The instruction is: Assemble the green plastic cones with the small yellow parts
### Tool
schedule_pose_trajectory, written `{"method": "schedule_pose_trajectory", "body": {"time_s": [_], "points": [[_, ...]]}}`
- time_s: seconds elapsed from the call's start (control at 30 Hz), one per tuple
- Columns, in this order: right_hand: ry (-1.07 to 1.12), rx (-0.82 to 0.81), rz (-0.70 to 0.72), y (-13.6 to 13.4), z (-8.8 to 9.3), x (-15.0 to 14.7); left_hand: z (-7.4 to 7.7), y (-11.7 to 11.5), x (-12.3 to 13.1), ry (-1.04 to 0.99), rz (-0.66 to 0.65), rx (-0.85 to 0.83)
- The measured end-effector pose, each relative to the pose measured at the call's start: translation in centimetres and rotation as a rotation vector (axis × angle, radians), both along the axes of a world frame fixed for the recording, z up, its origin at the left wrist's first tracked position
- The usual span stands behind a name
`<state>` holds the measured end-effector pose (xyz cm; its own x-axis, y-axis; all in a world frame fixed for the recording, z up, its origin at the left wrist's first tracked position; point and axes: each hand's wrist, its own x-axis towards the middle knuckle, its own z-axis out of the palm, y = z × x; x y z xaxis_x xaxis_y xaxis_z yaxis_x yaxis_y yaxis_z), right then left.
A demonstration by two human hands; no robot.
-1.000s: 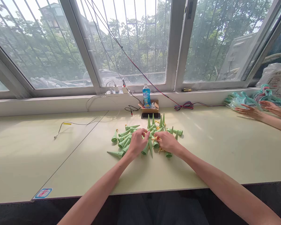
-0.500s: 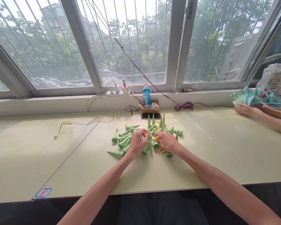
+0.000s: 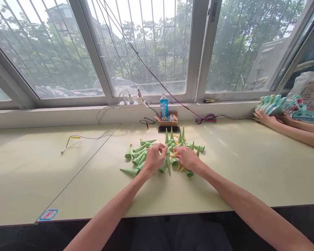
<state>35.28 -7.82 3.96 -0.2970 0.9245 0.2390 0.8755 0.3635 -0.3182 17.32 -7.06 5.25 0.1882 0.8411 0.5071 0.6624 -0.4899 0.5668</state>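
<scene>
My left hand [image 3: 156, 157] is closed in a pinch at the wide end of a green plant watering spike [image 3: 168, 164], whose point faces down towards me. Close by on the right, my right hand [image 3: 187, 157] has its fingertips together on a small yellow valve piece [image 3: 173, 154]. Between and around both hands lies a heap of similar green spikes [image 3: 139, 157], some on their sides, a few standing point up. More small yellow pieces [image 3: 181, 168] lie among the spikes beneath my right hand. My fingers partly hide what each hand grips.
Behind the heap are a black phone [image 3: 169, 129], a small cardboard box [image 3: 167, 122] and a blue-labelled bottle [image 3: 164, 107]. A cable bundle [image 3: 206, 118] lies to their right. At far right another person's hands [image 3: 268, 119] hold pastel plastic items [image 3: 273, 104]. A white cable [image 3: 87, 138] crosses the left side.
My hands and the spikes look almost unmoved. At far right, the other person's hands have shifted slightly left and turned the plastic items they hold.
</scene>
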Motion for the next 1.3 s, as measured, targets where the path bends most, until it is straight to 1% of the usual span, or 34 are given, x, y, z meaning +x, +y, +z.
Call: {"method": "schedule_pose_trajectory", "body": {"time_s": [0.07, 0.13, 0.27, 0.4, 0.57, 0.77, 0.87, 1.0, 1.13, 1.3], "points": [[0.070, 0.056, 0.001, -0.02, 0.01, -0.01, 0.05, -0.03, 0.00, -0.008, -0.011, 0.015], [0.185, 0.125, 0.010, -0.14, 0.14, -0.05, 0.07, -0.08, 0.01, -0.010, -0.040, 0.034], [0.430, 0.249, 0.073, -0.37, 0.31, -0.27, 0.00, -0.24, 0.11, 0.002, -0.140, 0.059], [0.542, 0.286, 0.145, -0.26, -0.03, -0.53, -0.14, -0.27, 0.22, 0.008, -0.219, 0.080], [0.569, 0.284, 0.158, -0.12, -0.38, -0.69, -0.22, -0.09, 0.26, 0.022, -0.253, 0.089], [0.570, 0.258, 0.151, -0.34, -0.10, -0.76, -0.23, 0.07, 0.30, 0.022, -0.256, 0.065], [0.588, 0.265, 0.145, -0.34, -0.12, -0.81, -0.21, 0.13, 0.25, -0.009, -0.224, 0.057], [0.605, 0.263, 0.180, -0.27, -0.36, -0.78, -0.12, 0.11, 0.16, -0.035, -0.182, 0.066], [0.595, 0.291, 0.195, -0.17, -0.47, -0.68, -0.07, -0.02, 0.17, -0.014, -0.170, 0.062], [0.604, 0.307, 0.181, 0.03, -0.45, -0.53, -0.23, 0.00, 0.14, 0.018, -0.110, 0.040]]}}
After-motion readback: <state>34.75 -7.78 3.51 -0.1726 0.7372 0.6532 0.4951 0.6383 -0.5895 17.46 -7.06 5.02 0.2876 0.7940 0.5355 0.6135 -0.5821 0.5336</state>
